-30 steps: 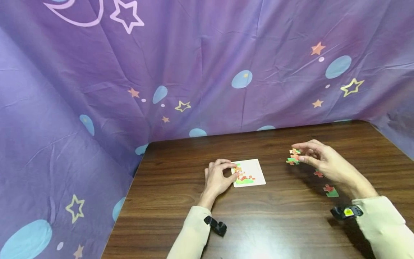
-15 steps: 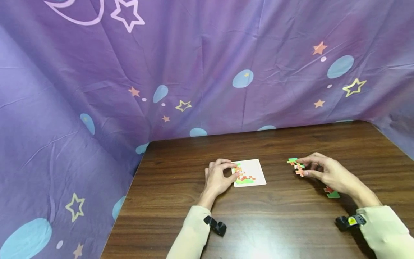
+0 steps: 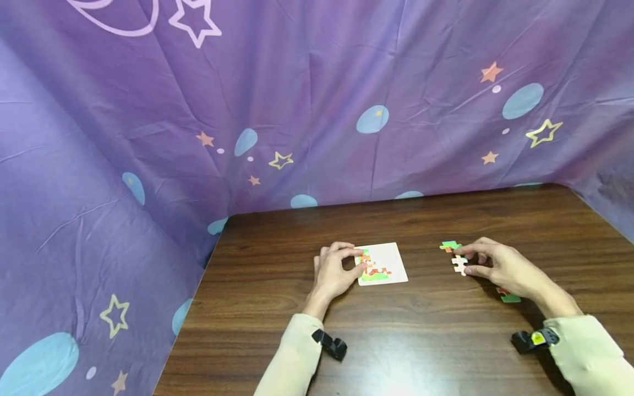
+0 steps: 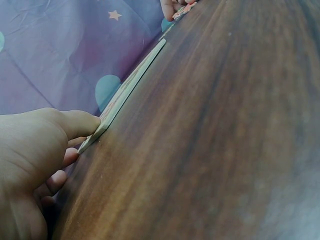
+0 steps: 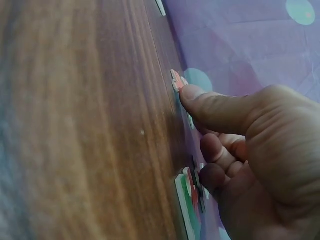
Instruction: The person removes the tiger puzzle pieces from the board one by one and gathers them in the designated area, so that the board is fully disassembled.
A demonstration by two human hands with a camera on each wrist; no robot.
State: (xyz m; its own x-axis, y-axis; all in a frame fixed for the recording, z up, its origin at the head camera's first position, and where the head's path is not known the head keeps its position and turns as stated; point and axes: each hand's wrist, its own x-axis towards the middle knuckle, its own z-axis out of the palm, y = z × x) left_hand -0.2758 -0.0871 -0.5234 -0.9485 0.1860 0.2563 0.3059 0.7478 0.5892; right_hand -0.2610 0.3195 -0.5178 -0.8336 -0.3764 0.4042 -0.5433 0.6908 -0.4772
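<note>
A white puzzle board [image 3: 391,258] with a few red, orange and green pieces fitted at its left lies flat on the dark wooden table [image 3: 396,341]. My left hand [image 3: 360,261] grips the board's left edge, thumb on its near corner [image 4: 95,132], fingers curled. My right hand [image 3: 462,261] pinches a small puzzle piece [image 3: 459,265] between thumb and forefinger, low over the table, white side up. In the right wrist view the thumb tip touches that piece [image 5: 176,80]. A green piece [image 3: 449,245] lies just beyond the fingertips.
More loose red and green pieces [image 3: 509,297] lie under my right palm, seen edge-on in the right wrist view [image 5: 189,202]. Purple star-patterned cloth [image 3: 317,110] walls the table at the back and both sides. Bare wood runs along the near side.
My right hand came down and nearer from the air to the table. Its piece now shows a white side, and a green piece lies free beside it. The left hand has not moved.
</note>
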